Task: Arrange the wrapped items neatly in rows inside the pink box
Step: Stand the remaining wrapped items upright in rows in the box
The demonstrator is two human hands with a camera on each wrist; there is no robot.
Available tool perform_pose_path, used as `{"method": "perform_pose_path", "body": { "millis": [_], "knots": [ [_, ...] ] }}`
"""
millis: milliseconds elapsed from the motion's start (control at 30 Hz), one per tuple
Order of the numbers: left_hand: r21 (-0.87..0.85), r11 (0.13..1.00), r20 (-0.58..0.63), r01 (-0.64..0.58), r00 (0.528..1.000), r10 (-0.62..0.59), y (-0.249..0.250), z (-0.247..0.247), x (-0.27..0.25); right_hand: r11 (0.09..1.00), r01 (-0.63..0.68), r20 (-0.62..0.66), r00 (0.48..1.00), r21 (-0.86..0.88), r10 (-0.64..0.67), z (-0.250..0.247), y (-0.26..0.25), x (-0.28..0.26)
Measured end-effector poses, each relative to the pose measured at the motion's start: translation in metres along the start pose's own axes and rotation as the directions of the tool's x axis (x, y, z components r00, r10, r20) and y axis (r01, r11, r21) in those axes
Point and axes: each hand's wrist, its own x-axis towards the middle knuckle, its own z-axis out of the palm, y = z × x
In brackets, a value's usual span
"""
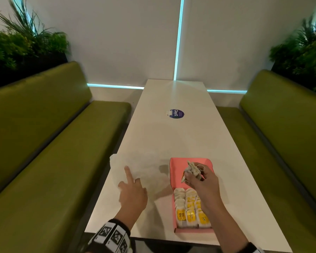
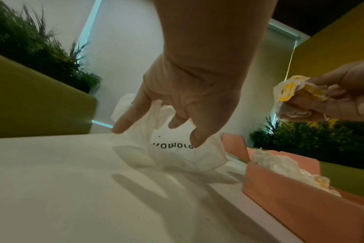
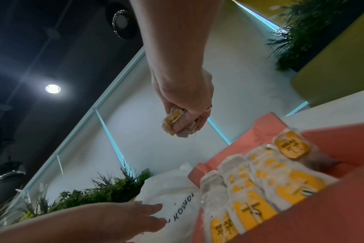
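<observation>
My right grip (image 1: 202, 181) clutches a bunch of wrapped tea bags (image 1: 192, 170) above the pink box (image 1: 179, 162) on the surface (image 1: 171, 136), its near end already filled in rows, while my left grip (image 1: 133, 193) hangs loosely spread over the white plastic bag (image 1: 140, 166)

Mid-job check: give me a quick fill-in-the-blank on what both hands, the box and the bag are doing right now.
1. The right hand grips a bunch of wrapped items above the ____ box.
2. The rows already packed fill the box's ____ end.
3. The left hand reaches toward the white ____ on the table.

Missing words: pink; near; bag
</observation>
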Motion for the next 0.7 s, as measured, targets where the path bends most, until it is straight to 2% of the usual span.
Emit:
{"method": "perform_pose_path", "body": {
  "millis": [133, 233, 300, 400, 500, 567, 633, 700],
  "knots": [
    [-0.027, 0.999, 0.178, -0.039, 0.983, 0.043, 0.007, 0.017, 0.001, 1.000, -0.025, -0.032, 0.999, -0.009, 0.024, -0.017, 0.004, -0.003],
    [-0.015, 0.998, 0.199, -0.053, 0.979, 0.055, 0.008, 0.014, 0.000, 0.997, -0.038, -0.026, 0.999, -0.060, 0.037, -0.027, 0.002, -0.005],
    [-0.036, 0.996, 0.123, -0.081, 0.989, 0.085, 0.007, 0.011, -0.004, 0.994, -0.043, 0.000, 0.999, -0.101, 0.043, -0.032, -0.001, -0.006],
    [-0.098, 0.985, -0.066, -0.141, 0.989, 0.135, 0.005, 0.005, -0.011, 0.986, -0.053, 0.058, 0.996, -0.161, 0.063, -0.036, -0.006, -0.008],
    [-0.165, 0.974, -0.117, -0.155, 0.984, 0.136, 0.005, -0.002, -0.014, 0.973, -0.058, 0.107, 0.991, -0.225, 0.084, -0.039, -0.006, -0.010],
    [-0.269, 0.952, -0.137, -0.150, 0.984, 0.116, 0.005, -0.001, -0.012, 0.969, -0.079, 0.121, 0.987, -0.233, 0.109, -0.041, -0.006, -0.011],
    [-0.445, 0.877, -0.205, -0.180, 0.974, 0.096, 0.003, 0.002, -0.010, 0.964, -0.091, 0.124, 0.984, -0.251, 0.126, -0.043, -0.007, -0.011],
    [-0.632, 0.735, -0.279, -0.247, 0.957, 0.081, 0.000, 0.004, -0.011, 0.958, -0.098, 0.122, 0.983, -0.268, 0.134, -0.045, -0.008, -0.011]
  ]
}}
